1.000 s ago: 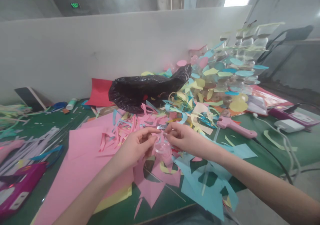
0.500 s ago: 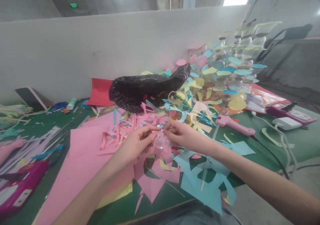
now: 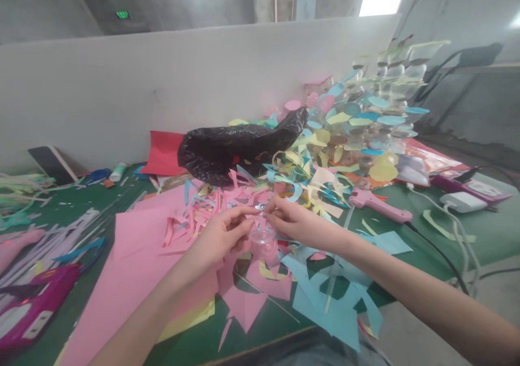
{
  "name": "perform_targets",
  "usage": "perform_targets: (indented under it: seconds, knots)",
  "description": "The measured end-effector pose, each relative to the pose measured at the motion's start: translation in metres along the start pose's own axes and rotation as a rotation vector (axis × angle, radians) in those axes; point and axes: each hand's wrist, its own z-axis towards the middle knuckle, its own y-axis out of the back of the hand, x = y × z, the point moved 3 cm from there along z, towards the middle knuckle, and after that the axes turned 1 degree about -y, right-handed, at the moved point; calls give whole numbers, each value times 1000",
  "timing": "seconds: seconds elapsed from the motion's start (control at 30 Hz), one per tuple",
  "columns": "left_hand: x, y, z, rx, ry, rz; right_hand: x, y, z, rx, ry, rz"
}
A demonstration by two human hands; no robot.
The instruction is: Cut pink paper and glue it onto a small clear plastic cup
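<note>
Over the middle of the table, my left hand (image 3: 231, 228) and my right hand (image 3: 289, 220) meet almost fingertip to fingertip. Each has thumb and forefinger pinched, and what lies between them is too small and blurred to name. Just below the fingertips stands a small clear plastic cup (image 3: 264, 239), with pink showing through it. Whether the fingers touch its rim I cannot tell. Cut pink paper (image 3: 246, 304) lies in front of the cup, and blue paper offcuts (image 3: 317, 295) spread under my right forearm. Pink paper strips (image 3: 195, 214) are heaped behind my left hand.
A black plastic bag (image 3: 227, 149) lies behind the scraps. Pink glue gun (image 3: 379, 204) and cable rest at right, before stacked clear cups (image 3: 398, 84). Large pink sheets (image 3: 134, 263) lie under my left forearm. A magenta device (image 3: 40, 301) and thin sticks (image 3: 60, 241) are at left.
The view has shifted slightly, so the background sits a little lower. Both hands keep their pinched pose above the cup, with barely any visible movement.
</note>
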Motion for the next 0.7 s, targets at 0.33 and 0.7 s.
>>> perform_targets:
  seconds: [0.33,0.7]
  knots:
    - [3,-2,0,-2,8,-24,0,-2,2,56,-34,79]
    - [-12,20,4,-26,-35,325,-4,-2,1,36,-105,118]
